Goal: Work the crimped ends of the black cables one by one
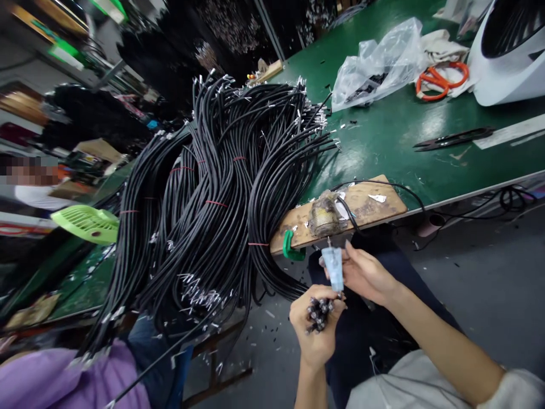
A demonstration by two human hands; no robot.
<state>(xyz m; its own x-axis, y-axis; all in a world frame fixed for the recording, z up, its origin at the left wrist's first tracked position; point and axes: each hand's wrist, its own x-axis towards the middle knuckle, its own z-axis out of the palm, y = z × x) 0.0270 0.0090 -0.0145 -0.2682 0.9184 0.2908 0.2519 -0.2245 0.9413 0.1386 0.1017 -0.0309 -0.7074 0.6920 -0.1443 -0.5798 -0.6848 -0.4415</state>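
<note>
Bundles of black cables (230, 159) with bare silvery ends, tied with red bands, cover the bench to the left. My left hand (317, 326) is wrapped round a bunch of black cables (319, 313), cut ends facing me. Just above it, my right hand (366, 272) is beside a pale blue tapered piece (332, 267), its fingers partly hidden behind it. What those fingers grip cannot be made out. The blue piece points down to my left fingertips, below a lumpy taped device (324, 216) on a wooden board (374, 205).
On the green table (383, 153) are a clear plastic bag (378, 62), orange-handled scissors (441, 80), dark snips (455, 138) and a white fan-like housing (506, 62). A green clamp (293, 247) grips the board's edge. A person in purple (63, 378) sits at lower left.
</note>
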